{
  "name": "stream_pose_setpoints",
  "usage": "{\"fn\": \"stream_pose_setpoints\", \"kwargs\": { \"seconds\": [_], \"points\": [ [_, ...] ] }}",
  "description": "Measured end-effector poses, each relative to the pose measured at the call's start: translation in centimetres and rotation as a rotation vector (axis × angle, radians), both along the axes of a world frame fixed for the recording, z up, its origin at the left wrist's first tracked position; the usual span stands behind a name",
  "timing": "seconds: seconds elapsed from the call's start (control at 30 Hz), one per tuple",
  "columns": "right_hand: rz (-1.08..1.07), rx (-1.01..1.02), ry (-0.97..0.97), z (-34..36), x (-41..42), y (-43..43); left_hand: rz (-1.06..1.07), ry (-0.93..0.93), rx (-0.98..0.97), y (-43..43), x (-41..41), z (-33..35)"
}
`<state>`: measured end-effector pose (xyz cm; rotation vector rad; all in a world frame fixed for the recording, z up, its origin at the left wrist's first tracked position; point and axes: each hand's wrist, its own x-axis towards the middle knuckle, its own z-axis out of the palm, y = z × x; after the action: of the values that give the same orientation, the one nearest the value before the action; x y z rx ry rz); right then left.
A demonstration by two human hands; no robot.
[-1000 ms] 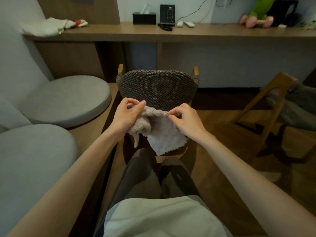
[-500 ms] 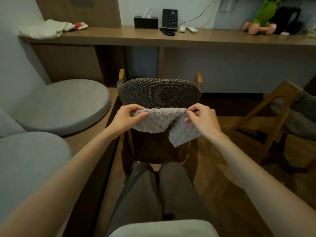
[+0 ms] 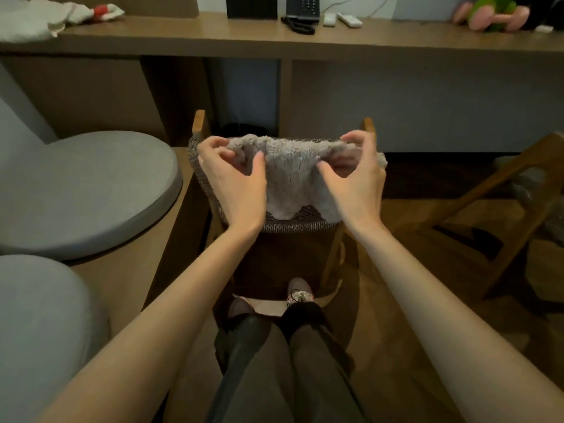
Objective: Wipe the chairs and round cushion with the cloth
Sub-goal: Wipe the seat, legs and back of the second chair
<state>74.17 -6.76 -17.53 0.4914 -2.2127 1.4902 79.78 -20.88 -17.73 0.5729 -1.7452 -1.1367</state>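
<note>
A fluffy beige cloth (image 3: 293, 175) is draped over the top of the woven backrest of the chair (image 3: 293, 222) straight ahead. My left hand (image 3: 235, 181) grips the cloth's left end with curled fingers at the backrest's left edge. My right hand (image 3: 357, 181) grips its right end at the right edge. The chair's wooden posts stick up behind both hands. A round grey cushion (image 3: 82, 193) lies on the bench to the left. A second chair (image 3: 512, 209) with a wooden frame stands at the right.
A second grey cushion (image 3: 36, 331) lies nearer at the lower left. A long wooden desk (image 3: 274, 41) runs across the back with a phone (image 3: 302, 7), remotes, a tissue box, a plush toy (image 3: 494, 13) and a folded cloth (image 3: 30, 22). My legs stand behind the chair.
Both hands spread the cloth wide and carried it forward and up onto the chair's backrest. The view has moved closer to the chair.
</note>
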Motion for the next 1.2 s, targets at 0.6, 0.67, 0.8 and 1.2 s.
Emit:
{"fn": "stream_pose_setpoints", "kwargs": {
  "seconds": [0.6,0.67,0.8,1.2],
  "points": [
    [-0.119,0.074,0.529,-8.5,-2.8,-3.0,0.066,0.096,-0.7,-1.4,-3.4,-7.1],
    [-0.119,0.064,0.5,-8.8,-2.9,-3.1,0.042,0.078,-0.682,-1.2,-3.3,-7.8],
    [-0.056,0.122,0.434,-10.3,-3.2,-2.7,0.012,-0.03,-0.614,-1.2,-3.2,-10.6],
    [0.119,0.306,0.177,-19.3,-4.7,-3.0,-0.062,-0.221,-0.654,-2.2,-4.1,-19.8]
  ]
}}
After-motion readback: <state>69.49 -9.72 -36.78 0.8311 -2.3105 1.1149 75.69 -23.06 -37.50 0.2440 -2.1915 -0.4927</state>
